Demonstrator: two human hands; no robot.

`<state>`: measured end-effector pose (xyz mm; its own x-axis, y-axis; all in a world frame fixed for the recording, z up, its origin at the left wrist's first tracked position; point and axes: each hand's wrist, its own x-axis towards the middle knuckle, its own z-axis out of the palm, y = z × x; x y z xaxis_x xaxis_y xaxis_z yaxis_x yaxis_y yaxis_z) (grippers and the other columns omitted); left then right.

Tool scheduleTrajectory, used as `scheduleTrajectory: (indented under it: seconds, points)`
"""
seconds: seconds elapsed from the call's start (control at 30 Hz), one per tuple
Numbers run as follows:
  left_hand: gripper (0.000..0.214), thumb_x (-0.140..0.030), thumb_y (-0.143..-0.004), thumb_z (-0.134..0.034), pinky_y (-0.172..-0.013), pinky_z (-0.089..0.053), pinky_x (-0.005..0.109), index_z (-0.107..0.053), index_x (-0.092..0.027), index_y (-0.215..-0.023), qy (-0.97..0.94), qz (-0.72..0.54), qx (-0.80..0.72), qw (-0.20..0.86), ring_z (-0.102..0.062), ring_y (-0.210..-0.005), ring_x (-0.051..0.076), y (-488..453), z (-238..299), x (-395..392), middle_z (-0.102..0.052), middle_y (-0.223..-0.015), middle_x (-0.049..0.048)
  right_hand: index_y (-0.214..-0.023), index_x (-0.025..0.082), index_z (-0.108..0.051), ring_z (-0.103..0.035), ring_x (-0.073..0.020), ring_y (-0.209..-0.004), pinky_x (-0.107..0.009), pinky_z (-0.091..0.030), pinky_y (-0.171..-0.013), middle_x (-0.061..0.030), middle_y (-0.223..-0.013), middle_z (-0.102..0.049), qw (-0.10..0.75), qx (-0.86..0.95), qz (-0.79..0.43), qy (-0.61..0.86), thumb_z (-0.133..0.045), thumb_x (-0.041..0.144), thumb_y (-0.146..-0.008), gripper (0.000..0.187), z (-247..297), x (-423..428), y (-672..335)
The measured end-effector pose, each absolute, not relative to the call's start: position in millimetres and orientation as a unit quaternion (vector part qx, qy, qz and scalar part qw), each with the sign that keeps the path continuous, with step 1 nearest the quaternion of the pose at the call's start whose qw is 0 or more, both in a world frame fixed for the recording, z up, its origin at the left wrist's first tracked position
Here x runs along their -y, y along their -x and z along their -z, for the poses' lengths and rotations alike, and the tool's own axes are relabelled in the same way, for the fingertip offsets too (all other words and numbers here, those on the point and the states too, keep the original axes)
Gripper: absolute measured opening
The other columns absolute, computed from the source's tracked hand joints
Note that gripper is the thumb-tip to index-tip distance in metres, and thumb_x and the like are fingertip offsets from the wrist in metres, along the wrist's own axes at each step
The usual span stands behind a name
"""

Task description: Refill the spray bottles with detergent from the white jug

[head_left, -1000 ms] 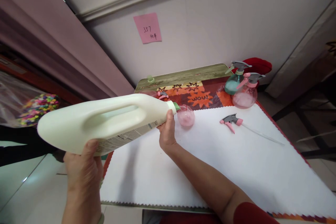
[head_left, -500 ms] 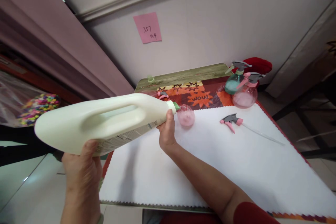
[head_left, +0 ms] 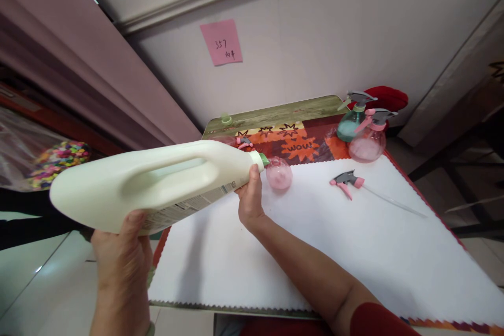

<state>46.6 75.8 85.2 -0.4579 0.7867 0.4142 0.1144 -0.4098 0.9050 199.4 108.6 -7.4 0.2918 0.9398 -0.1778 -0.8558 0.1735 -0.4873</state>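
Head view. Large jug (head_left: 104,184) of smooth, pale, opaque plastic, long and rounded, handle hole moulded through it, printed label low on the side. Held tilted nearly flat above the left part of the table; green spout (head_left: 265,159) at the mouth of a small round bottle (head_left: 279,176), clear pink plastic, upright on a white sheet (head_left: 299,252) with zigzag edges. Whether spout and rim touch, cannot tell.

Left hand (head_left: 124,252) clamped on the jug's lower body, thumb along the side, other fingers mostly hidden beneath. Right hand (head_left: 252,197) closed round the neck, thumb on the white collar; the two well apart.

Right of the bottle: loose spray head (head_left: 348,181), grey and pink, thin clear tube. Beyond it, two bulbous translucent sprayers, pink (head_left: 367,148) and green (head_left: 347,130).
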Motion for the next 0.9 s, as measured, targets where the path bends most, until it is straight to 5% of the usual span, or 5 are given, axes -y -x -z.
scheduleTrajectory:
  seconds: [0.9]
  points:
    - [0.058, -0.031, -0.055, -0.093, -0.119, -0.039, 0.042, -0.075, -0.023, -0.109, -0.468, -0.698, -0.492, 0.230, -0.061, -0.128, 0.028, -41.5, -84.1, -74.2, -0.074, -0.123, 0.0053, -0.142, 0.024, -0.053, -0.064, -0.0250, -0.121, -0.038, -0.059, -0.091, -0.0109, -0.140, -0.065, 0.760, 0.082, -0.594, 0.252, -0.052, 0.067, -0.090, 0.068, 6.6, -107.3, -197.6]
